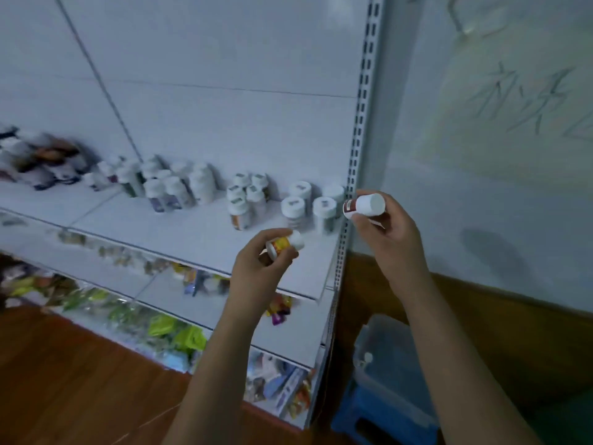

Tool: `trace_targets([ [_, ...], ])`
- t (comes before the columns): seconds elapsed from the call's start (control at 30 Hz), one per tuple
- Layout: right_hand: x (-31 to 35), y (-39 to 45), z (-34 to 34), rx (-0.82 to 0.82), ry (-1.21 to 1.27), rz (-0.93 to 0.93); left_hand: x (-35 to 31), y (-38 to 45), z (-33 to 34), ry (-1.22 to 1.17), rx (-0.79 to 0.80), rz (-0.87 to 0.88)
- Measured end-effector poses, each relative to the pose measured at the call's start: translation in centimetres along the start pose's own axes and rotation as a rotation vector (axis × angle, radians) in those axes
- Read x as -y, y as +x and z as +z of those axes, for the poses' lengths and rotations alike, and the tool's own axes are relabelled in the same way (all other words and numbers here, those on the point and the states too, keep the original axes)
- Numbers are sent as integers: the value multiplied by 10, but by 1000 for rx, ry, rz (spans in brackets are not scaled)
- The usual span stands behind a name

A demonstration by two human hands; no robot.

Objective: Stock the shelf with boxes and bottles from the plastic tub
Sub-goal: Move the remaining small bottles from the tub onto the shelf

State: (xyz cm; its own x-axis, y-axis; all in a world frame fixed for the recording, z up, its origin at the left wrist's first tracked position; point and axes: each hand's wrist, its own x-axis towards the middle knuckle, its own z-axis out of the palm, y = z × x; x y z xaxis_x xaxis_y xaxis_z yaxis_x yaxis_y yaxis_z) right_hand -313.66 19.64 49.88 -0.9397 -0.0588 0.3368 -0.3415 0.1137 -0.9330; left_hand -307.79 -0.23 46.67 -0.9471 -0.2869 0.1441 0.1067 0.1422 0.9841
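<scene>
My left hand [256,268] grips a small white-capped bottle with a yellow label [285,244], tilted over the front of the white shelf [160,226]. My right hand [385,232] holds a white-capped bottle with a dark red label [364,205] on its side, just right of the shelf's end post. Several white-lidded bottles [295,207] stand in groups along the shelf's back. The clear plastic tub [388,374] sits low at the right on a blue stool, with a small white item inside.
A slotted metal upright [356,155] marks the shelf's right end, with a white wall beyond it. Lower shelves [288,335] hold colourful packets and boxes. Blurred goods crowd the shelf's far left. The blue stool [369,425] stands on a wooden floor [64,380].
</scene>
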Motion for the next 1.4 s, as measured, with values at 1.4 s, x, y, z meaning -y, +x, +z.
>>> trace_targets([
  [1.4,103,4,798,898,257,-50,77,25,-678,210,-1007,-198],
])
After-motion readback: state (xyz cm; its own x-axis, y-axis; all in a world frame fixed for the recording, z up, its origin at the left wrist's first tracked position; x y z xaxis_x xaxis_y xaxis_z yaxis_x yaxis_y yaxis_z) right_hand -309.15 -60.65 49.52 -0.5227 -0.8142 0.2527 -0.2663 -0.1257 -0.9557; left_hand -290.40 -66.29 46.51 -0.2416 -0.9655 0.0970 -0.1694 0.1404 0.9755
